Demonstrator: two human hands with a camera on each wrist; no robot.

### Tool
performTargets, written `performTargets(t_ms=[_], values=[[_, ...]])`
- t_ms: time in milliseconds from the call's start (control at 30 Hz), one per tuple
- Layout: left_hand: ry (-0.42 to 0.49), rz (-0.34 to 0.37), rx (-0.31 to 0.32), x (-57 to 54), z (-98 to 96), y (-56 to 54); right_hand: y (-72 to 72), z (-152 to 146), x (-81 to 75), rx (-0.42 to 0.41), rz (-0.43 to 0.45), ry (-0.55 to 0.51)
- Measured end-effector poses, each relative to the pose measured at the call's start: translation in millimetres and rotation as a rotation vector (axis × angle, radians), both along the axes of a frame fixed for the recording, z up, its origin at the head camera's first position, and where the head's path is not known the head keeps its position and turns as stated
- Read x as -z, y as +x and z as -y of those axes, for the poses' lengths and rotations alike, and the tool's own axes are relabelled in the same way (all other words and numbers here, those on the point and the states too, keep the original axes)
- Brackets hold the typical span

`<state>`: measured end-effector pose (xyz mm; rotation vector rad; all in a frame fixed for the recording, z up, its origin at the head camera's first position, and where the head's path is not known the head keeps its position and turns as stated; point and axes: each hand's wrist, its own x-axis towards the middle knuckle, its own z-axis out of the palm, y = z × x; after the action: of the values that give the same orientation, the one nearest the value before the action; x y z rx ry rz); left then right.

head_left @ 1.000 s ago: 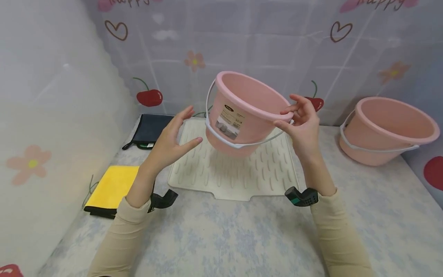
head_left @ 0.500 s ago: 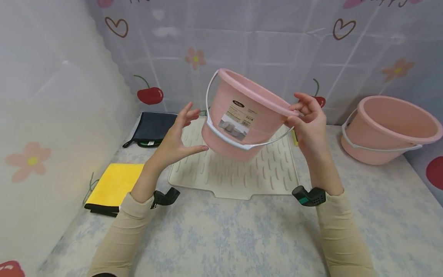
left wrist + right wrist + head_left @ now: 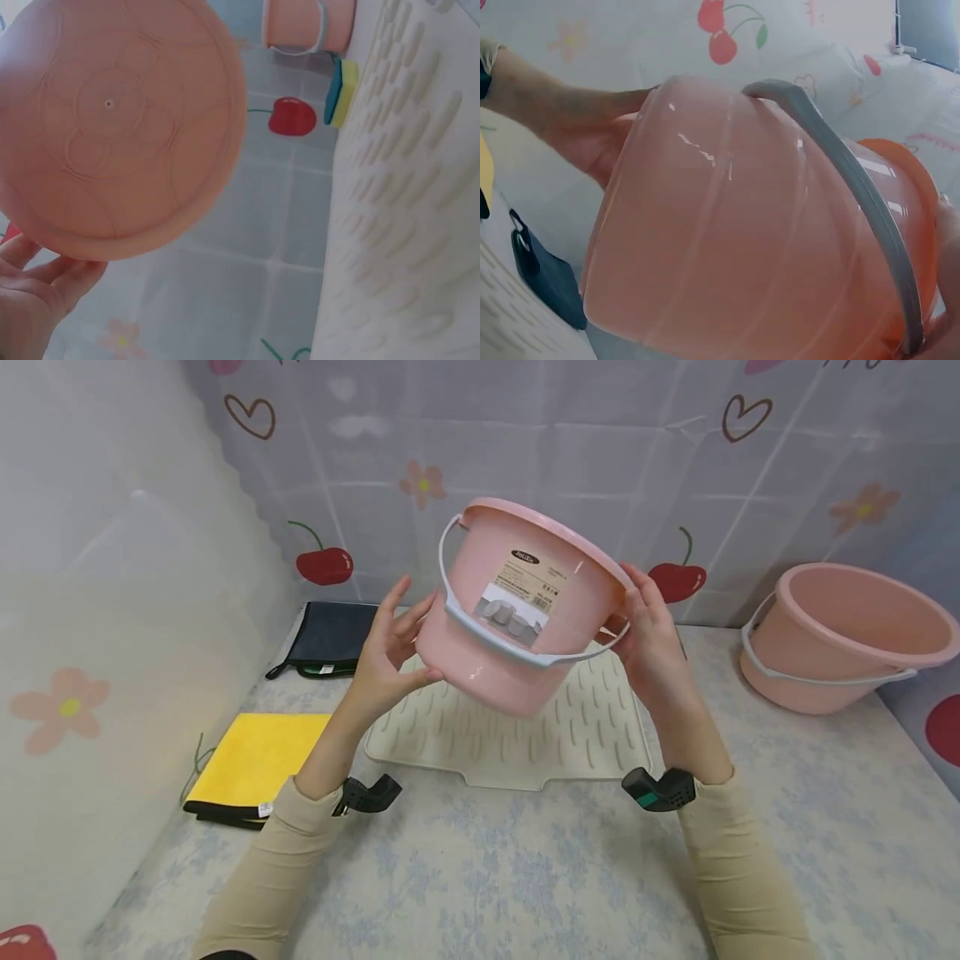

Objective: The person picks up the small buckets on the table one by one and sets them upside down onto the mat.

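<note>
A pink bucket (image 3: 480,681) is held tilted in the air, its outer wall and printed label (image 3: 517,597) facing the head camera and its inside hidden. Its pale handle (image 3: 495,642) hangs across the front. My right hand (image 3: 656,647) grips it at the rim on the right, some fingers hidden behind it. At the lower left, my left hand (image 3: 382,664) holds the base edge, thumb in front. The left wrist view shows the round underside (image 3: 161,112) above the left fingers (image 3: 79,279). In the right wrist view, the wall spans between both hands.
Beneath the bucket lies a cream ridged mat (image 3: 480,752). A second pink bucket (image 3: 810,689) stands at the right. To the left are a folded yellow cloth (image 3: 258,760) and a dark cloth (image 3: 330,639). A yellow-and-green sponge (image 3: 343,94) sits beside the mat.
The bucket has tipped further, so its inside has gone from view and more of its label and lower wall shows. My left hand has come in to its base; my right hand has shifted its hold.
</note>
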<state>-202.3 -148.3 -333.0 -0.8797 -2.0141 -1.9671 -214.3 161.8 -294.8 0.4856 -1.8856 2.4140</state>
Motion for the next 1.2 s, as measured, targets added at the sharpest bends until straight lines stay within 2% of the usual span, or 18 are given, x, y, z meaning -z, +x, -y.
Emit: performTargets(t_ms=[133,200,233,333,433,600,700,833,967,1100,1200], values=[[-0.001,0.041,-0.047,-1.1,-3.6,3.0,-0.7,0.5,2.7,0.003,0.059,0.319],[-0.01,0.056,-0.068,-1.3,-4.8,3.8,-2.0,1.1,6.1,0.032,0.044,0.428],[-0.014,0.062,-0.076,-1.4,-5.4,4.3,-3.2,1.9,8.3,0.051,0.018,0.438],[-0.007,0.089,-0.091,-2.8,-7.4,5.5,-7.5,6.8,14.4,0.113,-0.133,0.399],[0.023,0.12,-0.122,-4.3,-9.1,6.9,-10.0,11.1,18.4,0.163,-0.342,0.387],[0.073,0.179,-0.15,-6.0,-9.5,9.4,-5.9,14.8,19.3,0.231,-0.661,0.506],[0.062,0.207,-0.173,-6.7,-8.7,10.7,-3.2,16.3,18.5,0.226,-0.77,0.564],[0.028,0.234,-0.24,-7.1,-8.2,12.3,-2.8,16.2,18.3,0.207,-0.785,0.665],[0.01,0.23,-0.255,-7.8,-8.2,13.8,-6.3,16.9,20.7,0.22,-0.79,0.714],[0.025,0.179,-0.224,-8.9,-9.4,14.6,-9.5,16.5,22.6,0.214,-0.744,0.674],[-0.001,0.125,-0.206,-10.2,-10.7,16.1,-9.7,13.4,24.0,0.156,-0.626,0.588]])
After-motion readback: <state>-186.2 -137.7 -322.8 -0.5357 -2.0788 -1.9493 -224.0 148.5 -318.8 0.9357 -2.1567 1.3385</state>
